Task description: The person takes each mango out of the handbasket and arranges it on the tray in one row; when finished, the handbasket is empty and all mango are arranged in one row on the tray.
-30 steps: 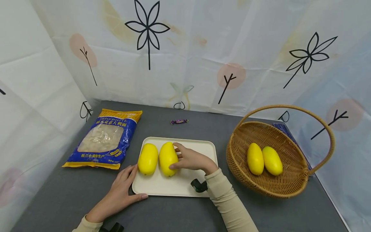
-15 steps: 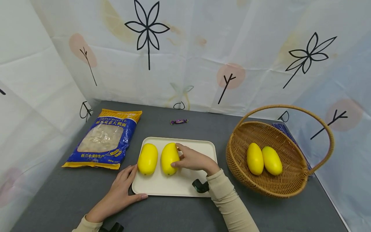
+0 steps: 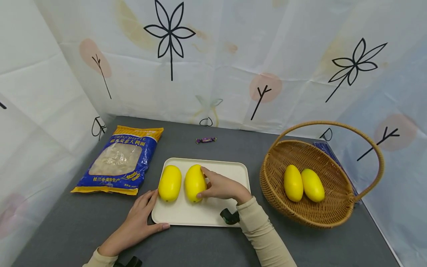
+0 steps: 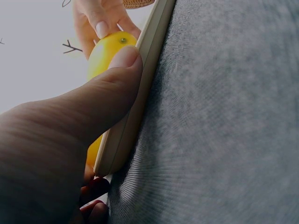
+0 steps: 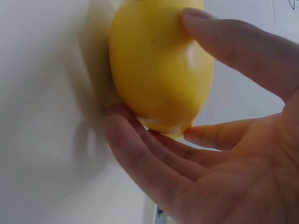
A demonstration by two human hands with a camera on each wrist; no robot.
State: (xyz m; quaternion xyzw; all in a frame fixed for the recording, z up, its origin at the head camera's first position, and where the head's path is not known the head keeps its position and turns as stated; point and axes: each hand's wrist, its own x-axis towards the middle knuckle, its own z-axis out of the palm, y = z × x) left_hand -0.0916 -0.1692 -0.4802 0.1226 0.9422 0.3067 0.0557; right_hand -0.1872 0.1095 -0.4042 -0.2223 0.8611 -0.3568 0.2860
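On a cream tray (image 3: 230,167) two yellow mangoes lie side by side. My right hand (image 3: 224,184) holds the right mango (image 3: 193,182) from its right side, thumb near the front end and fingers toward the back. The right wrist view shows its fingers curved round this mango (image 5: 161,60), close to the tray surface. My left hand (image 3: 141,217) grips the tray's front left corner, thumb along the front rim and fingers at the left edge, beside the left mango (image 3: 170,183). In the left wrist view the thumb (image 4: 124,70) lies over the tray rim.
A wicker basket (image 3: 273,204) with a tall handle stands at the right, two yellow mangoes (image 3: 301,184) inside. Behind it lies a dark blue packet (image 3: 328,150). A blue pasta bag (image 3: 118,159) is at the left. One purple wrapped candy (image 3: 206,140) lies behind the tray.
The right mango has shifted slightly right on the tray with my right hand, widening the gap to the left mango. My left hand has stayed at the tray corner.
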